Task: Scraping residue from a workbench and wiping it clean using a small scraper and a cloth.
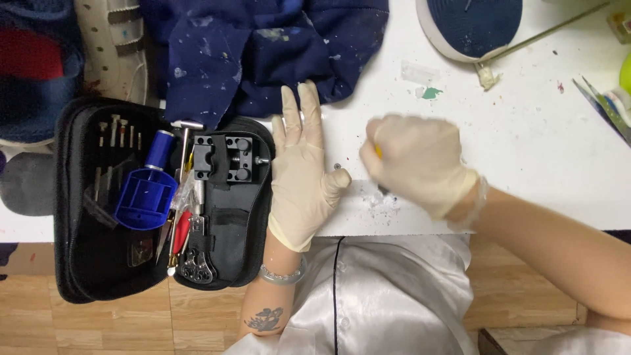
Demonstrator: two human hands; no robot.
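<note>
My left hand (301, 176), in a pale latex glove, lies flat on the white table (526, 151) with its fingers spread, right beside the open black tool case (85, 263). My right hand (415, 164), also gloved and blurred, is closed around a small yellow-handled tool (378, 151) whose tip points down at the table. A tiny dark part (336, 167) rests on the table between the two hands. White scratch marks and specks lie under the right hand.
The tool case holds a blue holder (146, 197), a black vise block (223, 158), small screwdrivers and pliers. A paint-flecked navy cloth (263, 46) lies behind. A navy shoe (470, 26) and tweezers (601, 105) sit at the far right.
</note>
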